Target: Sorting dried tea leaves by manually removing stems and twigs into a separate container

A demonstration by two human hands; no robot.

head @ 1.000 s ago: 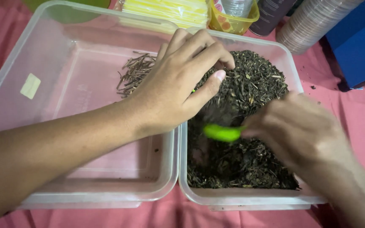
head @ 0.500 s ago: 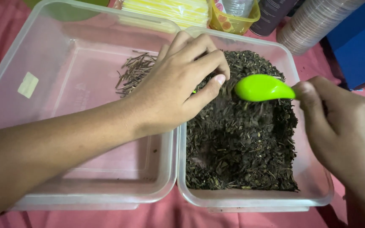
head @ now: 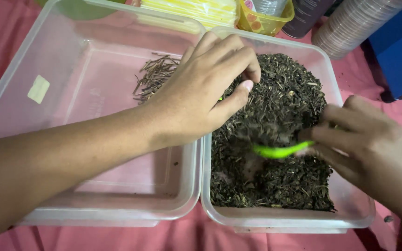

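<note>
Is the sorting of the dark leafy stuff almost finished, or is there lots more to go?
Just begun, it seems. Done: only a small pile of twigs lies in the left tub. In hand: the right hand digs a green scoop into the dark bits, and the left hand pinches above them. Left: the right tub looks nearly full.
</note>
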